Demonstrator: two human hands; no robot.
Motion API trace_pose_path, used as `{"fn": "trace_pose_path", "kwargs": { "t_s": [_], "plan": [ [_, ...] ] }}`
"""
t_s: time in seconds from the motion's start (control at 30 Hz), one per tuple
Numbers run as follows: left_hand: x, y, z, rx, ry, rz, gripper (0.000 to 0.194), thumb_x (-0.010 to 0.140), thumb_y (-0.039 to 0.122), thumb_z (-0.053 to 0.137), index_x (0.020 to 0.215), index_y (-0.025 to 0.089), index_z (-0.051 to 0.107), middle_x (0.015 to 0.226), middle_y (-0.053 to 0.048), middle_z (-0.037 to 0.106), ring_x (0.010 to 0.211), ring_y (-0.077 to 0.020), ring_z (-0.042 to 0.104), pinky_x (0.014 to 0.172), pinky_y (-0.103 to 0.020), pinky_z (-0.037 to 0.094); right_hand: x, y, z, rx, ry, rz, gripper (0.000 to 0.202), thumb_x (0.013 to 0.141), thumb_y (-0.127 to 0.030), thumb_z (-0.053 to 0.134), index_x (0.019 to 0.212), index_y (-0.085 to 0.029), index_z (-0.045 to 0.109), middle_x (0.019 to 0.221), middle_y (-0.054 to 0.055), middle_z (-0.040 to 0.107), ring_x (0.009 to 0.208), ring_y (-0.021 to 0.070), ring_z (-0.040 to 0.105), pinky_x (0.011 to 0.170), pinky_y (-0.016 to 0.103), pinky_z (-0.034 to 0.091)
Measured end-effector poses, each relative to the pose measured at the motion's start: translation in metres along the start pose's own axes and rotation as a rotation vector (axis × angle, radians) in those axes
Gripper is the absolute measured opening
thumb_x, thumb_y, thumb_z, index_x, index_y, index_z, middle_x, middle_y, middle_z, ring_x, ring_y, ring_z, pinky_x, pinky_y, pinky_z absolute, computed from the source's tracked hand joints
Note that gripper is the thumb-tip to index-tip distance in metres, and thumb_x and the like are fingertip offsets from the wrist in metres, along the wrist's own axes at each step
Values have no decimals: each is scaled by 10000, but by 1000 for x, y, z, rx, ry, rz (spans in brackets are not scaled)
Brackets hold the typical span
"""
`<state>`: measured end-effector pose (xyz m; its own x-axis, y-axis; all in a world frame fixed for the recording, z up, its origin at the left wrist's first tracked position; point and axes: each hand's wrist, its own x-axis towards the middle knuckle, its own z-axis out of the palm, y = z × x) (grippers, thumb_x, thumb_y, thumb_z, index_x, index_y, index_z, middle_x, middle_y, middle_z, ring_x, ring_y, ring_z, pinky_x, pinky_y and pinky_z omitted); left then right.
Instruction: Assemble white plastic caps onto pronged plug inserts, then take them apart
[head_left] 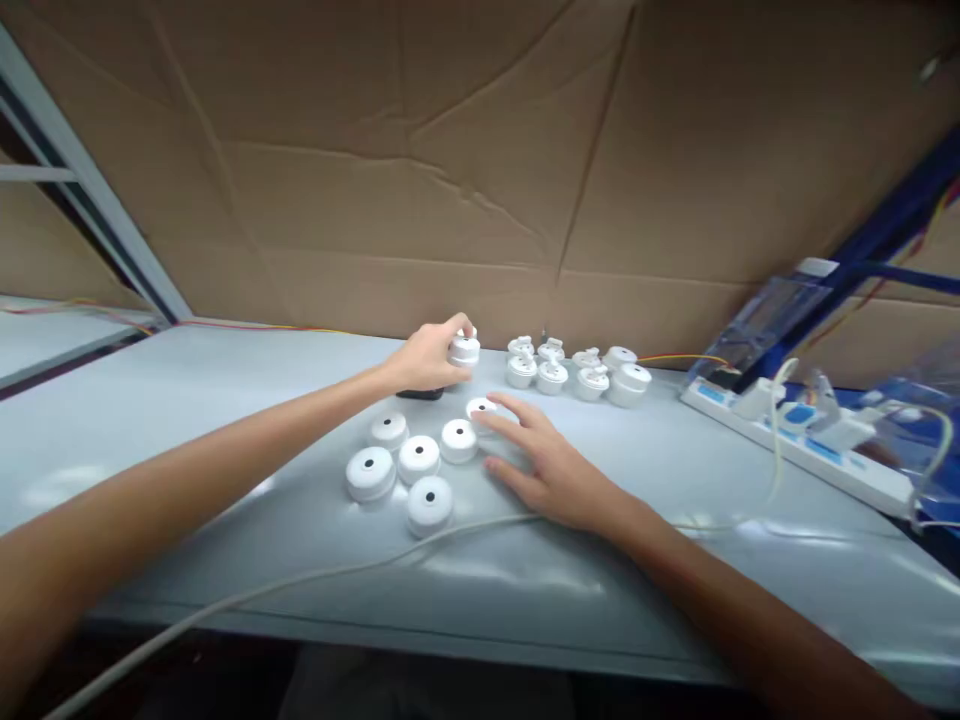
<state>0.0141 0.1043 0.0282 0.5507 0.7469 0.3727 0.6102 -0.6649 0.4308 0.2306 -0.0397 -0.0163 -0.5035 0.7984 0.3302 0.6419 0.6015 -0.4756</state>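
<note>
My left hand reaches to the back of the table and is closed around a small round white device, gripping it by the top. Under that hand, a flat black object is partly covered. My right hand hangs open with spread fingers, its fingertips at a white round device with a dark centre hole; whether they touch it I cannot tell. Several like devices stand loosely grouped between my forearms, each with a dark spot on top.
Behind my right hand stand several white devices with bracket-like tops and two plain ones. A power strip with chargers lies at the right. A pale cable crosses the table front. Cardboard closes off the back.
</note>
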Motion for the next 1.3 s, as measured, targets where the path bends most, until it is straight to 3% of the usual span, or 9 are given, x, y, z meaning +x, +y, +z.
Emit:
{"fn": "trace_pose_path", "kwargs": {
  "t_s": [0.23, 0.43, 0.6, 0.7, 0.8, 0.97, 1.07, 1.17, 1.3],
  "plan": [
    [9, -10, 12, 230, -9, -75, 423, 783, 449, 702, 1106, 216, 559, 966, -61, 695, 869, -253, 626, 737, -314, 392, 1, 4, -2, -102, -22, -13, 444, 995, -302, 590, 1435, -255, 561, 1554, 152, 503, 1453, 328, 457, 1186, 556, 401],
    [13, -10, 13, 390, -23, -39, 450, 827, 447, 691, 1172, 185, 573, 1189, -152, 673, 1113, -347, 596, 924, -422, 415, 3, -3, -10, -91, 36, 81, 141, 947, -247, 601, 1084, -214, 600, 1182, 116, 614, 1066, 269, 619, 955, 434, 519],
    [19, 13, 18, 427, 64, 37, 443, 850, 432, 672, 1187, 154, 595, 1287, -182, 621, 1212, -364, 542, 990, -453, 399, 3, -1, -8, -116, 87, 122, 154, 894, -217, 604, 1044, -217, 569, 1101, 90, 619, 967, 248, 609, 845, 379, 502],
    [31, 31, 30, 359, -28, 181, 392, 874, 429, 653, 1141, 143, 621, 1238, -171, 661, 1179, -343, 576, 980, -427, 425, 3, 1, -8, -124, 53, 118, 279, 868, -208, 620, 1147, -210, 603, 1166, 108, 659, 1084, 283, 615, 917, 403, 491],
    [43, 46, 48, 282, -131, 150, 467, 847, 400, 674, 1215, 124, 594, 1194, -173, 694, 1101, -334, 636, 894, -391, 474, 4, 3, -12, -127, 32, 136, 137, 887, -275, 641, 1007, -212, 658, 1004, 85, 710, 950, 276, 639, 840, 404, 494],
    [52, 51, 66, 186, -173, -19, 537, 794, 412, 711, 1227, 106, 627, 1104, -194, 721, 967, -363, 692, 761, -394, 501, 9, 5, -26, 54, 302, 209, 239, 956, -440, 615, 964, -210, 676, 900, 53, 713, 755, 205, 615, 687, 348, 465],
    [43, 47, 59, 51, -137, 24, 453, 817, 385, 682, 1193, 133, 675, 1070, -135, 742, 950, -299, 697, 793, -366, 514, 10, 7, -34, 183, 480, 240, 305, 995, -492, 566, 1033, -208, 671, 868, 38, 691, 699, 181, 607, 660, 334, 474],
    [22, 50, 37, -114, -73, 83, 429, 758, 267, 694, 1170, 151, 715, 1067, -84, 747, 950, -246, 688, 849, -343, 522, 11, 10, -36, 239, 607, 204, 303, 972, -474, 622, 1135, -220, 653, 1058, 72, 692, 791, 192, 647, 725, 345, 527],
    [-24, 60, 2, -339, -114, -21, 532, 742, 231, 692, 1272, 183, 690, 1241, -84, 704, 1000, -226, 686, 850, -334, 545, 8, 7, -30, 263, 553, 83, 319, 927, -362, 697, 1219, -249, 633, 1271, 96, 646, 1059, 240, 674, 873, 375, 575]
  ]
}}
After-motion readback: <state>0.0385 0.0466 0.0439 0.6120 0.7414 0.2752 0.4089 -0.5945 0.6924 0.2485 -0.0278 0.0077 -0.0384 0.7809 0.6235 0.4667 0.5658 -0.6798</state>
